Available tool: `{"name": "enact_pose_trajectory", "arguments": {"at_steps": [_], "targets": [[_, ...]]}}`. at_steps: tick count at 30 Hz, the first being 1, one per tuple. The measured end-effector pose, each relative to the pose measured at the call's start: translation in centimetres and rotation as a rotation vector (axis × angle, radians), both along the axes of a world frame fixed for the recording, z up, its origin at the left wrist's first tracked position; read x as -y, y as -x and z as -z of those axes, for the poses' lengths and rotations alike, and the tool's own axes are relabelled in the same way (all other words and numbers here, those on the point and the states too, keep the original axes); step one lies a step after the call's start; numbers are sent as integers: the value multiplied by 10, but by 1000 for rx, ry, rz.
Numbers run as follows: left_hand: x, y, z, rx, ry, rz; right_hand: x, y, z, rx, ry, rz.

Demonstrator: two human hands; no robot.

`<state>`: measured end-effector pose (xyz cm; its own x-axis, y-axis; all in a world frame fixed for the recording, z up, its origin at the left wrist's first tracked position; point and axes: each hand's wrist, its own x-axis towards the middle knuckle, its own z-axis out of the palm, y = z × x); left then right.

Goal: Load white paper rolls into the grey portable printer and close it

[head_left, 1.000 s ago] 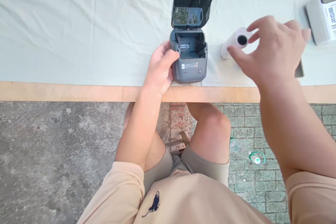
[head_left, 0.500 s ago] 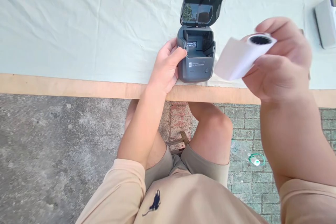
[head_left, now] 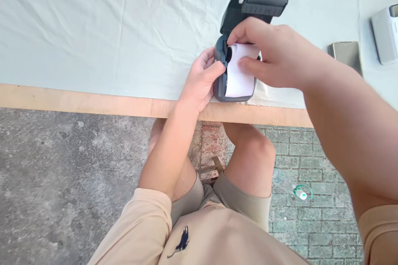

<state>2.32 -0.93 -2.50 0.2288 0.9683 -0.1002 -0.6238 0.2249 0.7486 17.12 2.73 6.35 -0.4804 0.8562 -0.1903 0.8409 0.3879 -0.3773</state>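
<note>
A dark grey label printer (head_left: 220,87) stands near the table's front edge with its lid (head_left: 264,2) raised. My left hand (head_left: 202,76) grips the printer's left side, thumb on the rim of its paper bay. Between the thumb and fingers of my right hand (head_left: 270,51) is a white paper roll (head_left: 241,76). The roll sits in or just over the bay, and its loose end hangs down over the printer's front, covering the button and printed text. My right hand hides the bay's back and right part.
A pale cloth (head_left: 77,33) covers the table, whose wooden edge (head_left: 77,101) runs along the front. To the right lie a phone-like flat object (head_left: 346,54) and a white device (head_left: 385,35). A clear bottle (head_left: 284,180) lies on the paving below.
My right hand has carried the paper roll leftward from beside the printer to its open bay. The flat object at right has come into view. My left hand keeps its grip.
</note>
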Motion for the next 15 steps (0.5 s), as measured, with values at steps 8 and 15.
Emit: {"name": "enact_pose_trajectory", "arguments": {"at_steps": [8,15], "targets": [[-1,0,1,1,8,-5,9,2,8,65,-217,-29],[-2,3,5,-33,-86,42,40,-17,27,-61,-402,-165]]}}
